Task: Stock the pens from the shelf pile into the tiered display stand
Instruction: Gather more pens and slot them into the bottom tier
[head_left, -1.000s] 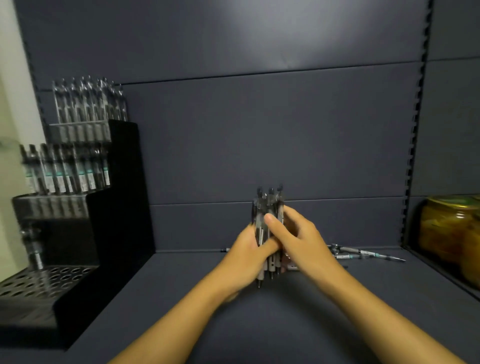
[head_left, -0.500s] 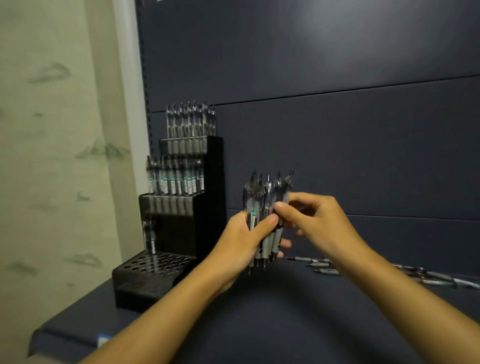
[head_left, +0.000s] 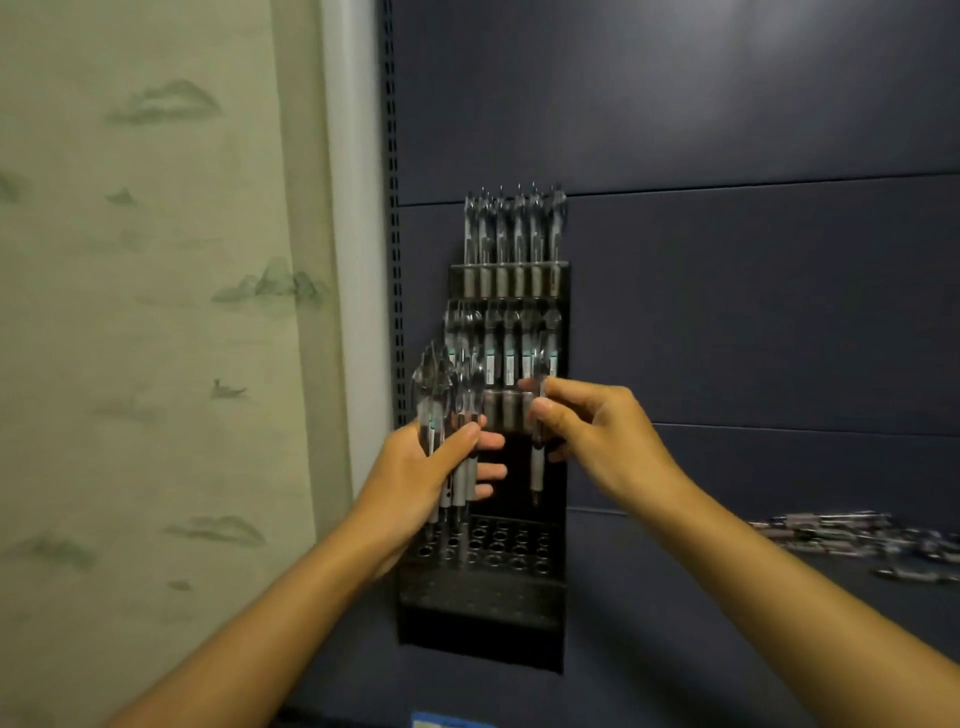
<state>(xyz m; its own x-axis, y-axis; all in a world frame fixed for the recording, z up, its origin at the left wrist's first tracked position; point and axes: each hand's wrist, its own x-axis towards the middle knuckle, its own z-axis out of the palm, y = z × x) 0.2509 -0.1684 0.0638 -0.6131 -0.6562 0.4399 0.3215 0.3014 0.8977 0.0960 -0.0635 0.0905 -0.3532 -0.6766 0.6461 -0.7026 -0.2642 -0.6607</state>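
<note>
A black tiered display stand (head_left: 483, 608) sits at the shelf's left end, straight ahead of me. Its top two tiers are filled with upright pens (head_left: 511, 234); the lowest tier shows rows of open holes. My left hand (head_left: 426, 467) grips a bundle of several pens (head_left: 447, 405), tips down, in front of the stand's left side. My right hand (head_left: 587, 421) pinches a single pen (head_left: 537, 457) upright, tip down, above the lowest tier's right side. The loose pen pile (head_left: 852, 535) lies on the shelf at far right.
The dark shelf back panel (head_left: 727, 260) stands behind the stand. A slotted upright (head_left: 396, 260) and a pale patterned wall (head_left: 156, 312) border the shelf on the left. The shelf floor (head_left: 675, 649) stretches right of the stand.
My view swung left, bringing the stand to the centre. Both hands moved to the stand, and my right hand has drawn one pen out of the bundle and holds it apart.
</note>
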